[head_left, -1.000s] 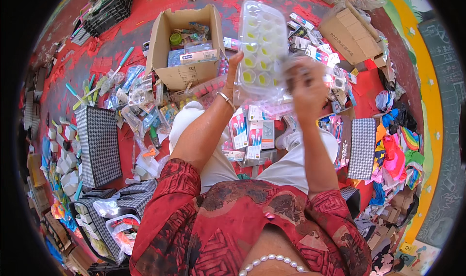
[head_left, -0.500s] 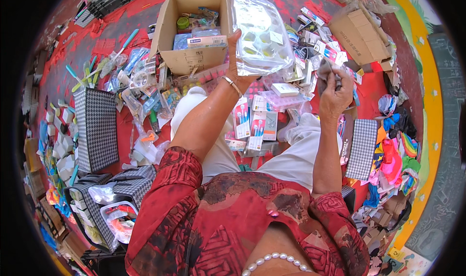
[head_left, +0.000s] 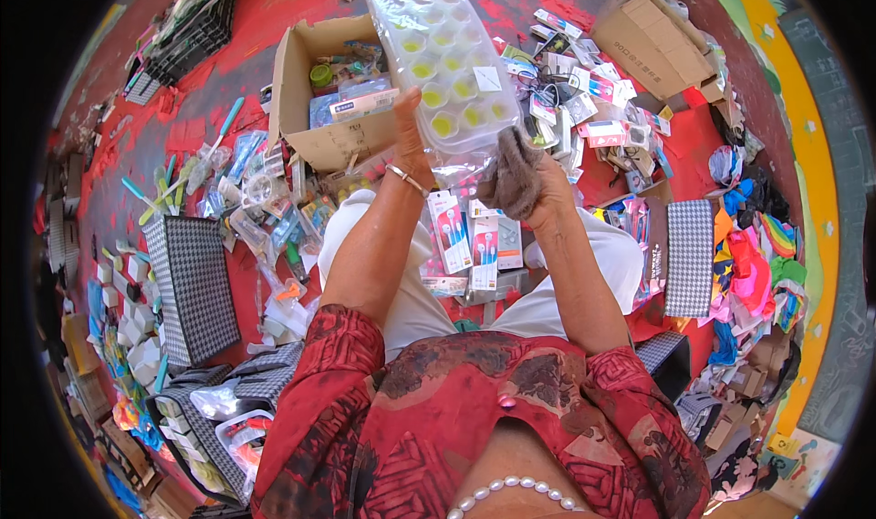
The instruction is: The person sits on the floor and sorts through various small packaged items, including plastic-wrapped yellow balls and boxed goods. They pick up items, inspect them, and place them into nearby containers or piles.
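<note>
My left hand (head_left: 412,140) grips the near left edge of a long clear ice cube tray (head_left: 436,40), which is in a clear plastic wrapper. The tray has rows of round cups with yellow-green bottoms and a small white label. My left thumb shows along the edge, while the other fingers are mostly hidden. My right hand (head_left: 553,191) is closed around a bunched grey-brown cloth (head_left: 513,174), at the tray's near right corner. Contact between cloth and wrapper looks likely but cannot be made out for certain. The tray is tilted up over the goods in front of my knees.
An open cardboard box (head_left: 290,90) with small packages stands left of the tray. Several boxed goods (head_left: 484,245) lie between my legs. Another carton (head_left: 652,40) is at the far right. Houndstooth bins (head_left: 192,286) stand left, another bin (head_left: 689,259) right, beside colourful bagged items (head_left: 750,277).
My right hand has brought the cloth leftward to the tray's near corner. The tray has swung up and left, turning so its cups show more clearly.
</note>
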`<state>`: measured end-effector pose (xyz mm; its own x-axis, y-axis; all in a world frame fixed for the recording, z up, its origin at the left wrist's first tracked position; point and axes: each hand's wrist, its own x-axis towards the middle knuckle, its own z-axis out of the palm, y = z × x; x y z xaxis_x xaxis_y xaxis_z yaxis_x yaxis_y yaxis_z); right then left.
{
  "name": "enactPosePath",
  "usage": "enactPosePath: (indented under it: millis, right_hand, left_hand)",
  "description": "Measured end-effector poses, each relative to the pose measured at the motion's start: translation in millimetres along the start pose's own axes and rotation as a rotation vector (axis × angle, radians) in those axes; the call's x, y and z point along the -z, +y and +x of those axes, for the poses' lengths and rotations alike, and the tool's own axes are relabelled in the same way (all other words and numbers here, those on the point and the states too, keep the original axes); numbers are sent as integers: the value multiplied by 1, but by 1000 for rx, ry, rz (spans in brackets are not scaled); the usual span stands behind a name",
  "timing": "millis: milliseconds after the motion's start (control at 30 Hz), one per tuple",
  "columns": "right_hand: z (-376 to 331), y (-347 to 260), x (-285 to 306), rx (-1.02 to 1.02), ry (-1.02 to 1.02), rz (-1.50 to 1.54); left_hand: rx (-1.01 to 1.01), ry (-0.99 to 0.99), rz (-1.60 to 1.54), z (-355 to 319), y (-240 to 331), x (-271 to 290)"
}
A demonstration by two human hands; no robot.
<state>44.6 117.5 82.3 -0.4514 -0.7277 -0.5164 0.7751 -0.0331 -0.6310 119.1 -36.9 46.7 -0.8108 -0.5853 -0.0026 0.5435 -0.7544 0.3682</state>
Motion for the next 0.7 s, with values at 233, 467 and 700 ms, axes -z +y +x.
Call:
enactPosePath:
  millis: [233, 467, 700]
  right_hand:
    - [-12, -4, 7, 362, 67, -724]
    - [-14, -23, 23, 229, -39, -511]
    - [5, 6, 40, 201, -180, -146]
  left_hand:
    - [22, -103, -233, 12, -3, 19]
    - [2, -153, -285, 14, -6, 23]
    - [119, -162, -347, 10, 2, 22]
